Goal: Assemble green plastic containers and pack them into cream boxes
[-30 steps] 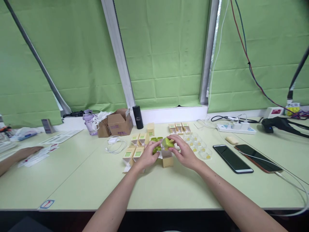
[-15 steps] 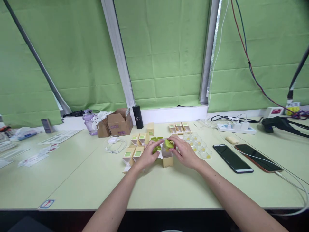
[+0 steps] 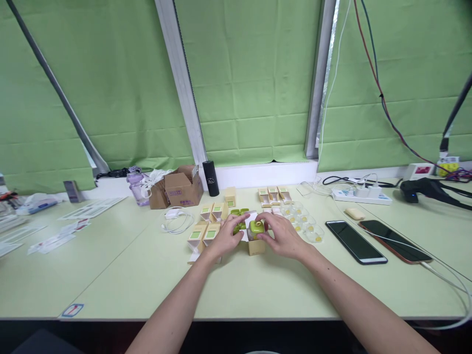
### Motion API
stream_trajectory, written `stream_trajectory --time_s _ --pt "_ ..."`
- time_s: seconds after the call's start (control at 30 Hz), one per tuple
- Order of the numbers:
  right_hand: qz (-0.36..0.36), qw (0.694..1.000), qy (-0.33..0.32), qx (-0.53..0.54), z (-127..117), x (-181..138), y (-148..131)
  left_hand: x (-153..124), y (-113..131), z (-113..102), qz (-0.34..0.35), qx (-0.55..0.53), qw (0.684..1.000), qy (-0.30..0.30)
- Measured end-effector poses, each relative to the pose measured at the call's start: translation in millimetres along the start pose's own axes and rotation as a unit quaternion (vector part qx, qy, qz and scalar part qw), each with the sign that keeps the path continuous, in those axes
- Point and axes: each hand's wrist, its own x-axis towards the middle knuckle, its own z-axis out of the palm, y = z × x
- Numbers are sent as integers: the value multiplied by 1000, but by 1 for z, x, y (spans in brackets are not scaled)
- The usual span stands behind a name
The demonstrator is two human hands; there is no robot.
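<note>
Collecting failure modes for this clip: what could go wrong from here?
1. The small clear container with a glossy green lid, at the fingertips of the right hand, is at the mouth of the small tan cardboard box; it could snag on the edge.
2. The clear plastic cups with yellow inside lie close beside the right hand; a sideways swing might knock them.
3. The left hand is beside tan cartons with green squares; shifting it may nudge them.

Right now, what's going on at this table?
A person's right hand holds a green-topped container at the mouth of a small open carton. The left hand is spread beside the carton; whether it touches is hard to tell. More small cartons stand to the left, and clear cups with something yellow inside to the right.
</note>
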Motion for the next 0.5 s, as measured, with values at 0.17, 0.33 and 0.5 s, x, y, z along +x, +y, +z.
stream_trajectory --time_s 0.17,0.33,0.5 --pt "9 1000 -20 7 1 0 -2 0 1 1 -12 -5 1000 12" --pt "9 998 -26 57 3 -1 -2 0 -1 1 -2 -17 1000 14" --pt "-7 995 -19 98 4 -2 -3 0 -1 1 -12 -6 1000 11"
